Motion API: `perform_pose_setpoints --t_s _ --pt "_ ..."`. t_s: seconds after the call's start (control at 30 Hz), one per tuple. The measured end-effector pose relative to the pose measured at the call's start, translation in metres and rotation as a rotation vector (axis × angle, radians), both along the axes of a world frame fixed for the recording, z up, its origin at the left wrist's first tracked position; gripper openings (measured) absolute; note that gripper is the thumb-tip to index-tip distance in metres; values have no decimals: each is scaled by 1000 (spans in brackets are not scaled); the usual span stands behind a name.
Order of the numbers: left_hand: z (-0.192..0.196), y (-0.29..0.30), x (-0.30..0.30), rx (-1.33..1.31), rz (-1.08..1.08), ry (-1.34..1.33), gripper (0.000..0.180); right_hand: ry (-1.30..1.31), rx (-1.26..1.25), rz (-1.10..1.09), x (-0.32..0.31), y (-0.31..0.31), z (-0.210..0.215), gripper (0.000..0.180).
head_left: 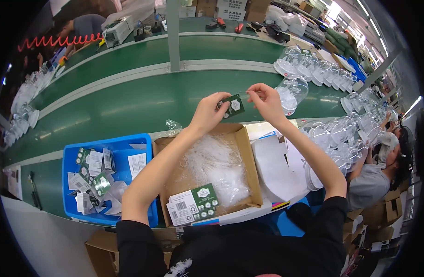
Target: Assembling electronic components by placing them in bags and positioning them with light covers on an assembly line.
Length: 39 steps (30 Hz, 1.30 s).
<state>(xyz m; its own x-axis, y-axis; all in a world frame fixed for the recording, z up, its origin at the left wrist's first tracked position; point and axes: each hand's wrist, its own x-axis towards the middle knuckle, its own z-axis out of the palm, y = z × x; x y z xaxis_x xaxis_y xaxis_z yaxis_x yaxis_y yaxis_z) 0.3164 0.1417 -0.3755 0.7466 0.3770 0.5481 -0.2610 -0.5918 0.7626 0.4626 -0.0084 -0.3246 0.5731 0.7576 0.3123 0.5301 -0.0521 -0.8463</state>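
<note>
Above the cardboard tray, my left hand (pixel 208 111) grips a small dark green card (pixel 232 106) with a white label, thumb and fingers closed on its left end. Just beyond the card's right end, my right hand (pixel 266 102) pinches what looks like a thin clear strand, which is hard to make out. Below both hands, the open cardboard tray (pixel 257 184) holds a heap of thin clear plastic strands (pixel 214 159). Green and white printed cards (pixel 193 204) lie stacked in its near left corner.
A blue bin (pixel 149 184) at left holds loose folded cards. Clear domes on white bases (pixel 293 94) stand in rows at right, with more at far left. A metal post (pixel 173 46) rises from the green bench (pixel 119 108). A co-worker (pixel 371 180) sits at right.
</note>
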Motion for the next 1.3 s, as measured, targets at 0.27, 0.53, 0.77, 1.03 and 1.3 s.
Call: perform_pose_setpoints --t_s 0.27,0.53,0.77,1.03,1.3 --pt "19 -32 -5 35 -86 2 22 -158 -21 -9 24 -36 10 13" --pt "62 -61 24 120 -157 -7 18 6 -103 169 51 -89 30 18" --pt "73 -81 39 -83 -290 41 19 220 -98 347 41 -122 48 35" --pt "72 -84 25 -113 -294 103 19 246 -126 344 29 -124 47 16" --pt "80 -83 8 -97 -275 96 20 262 -28 284 19 -113 41 7"
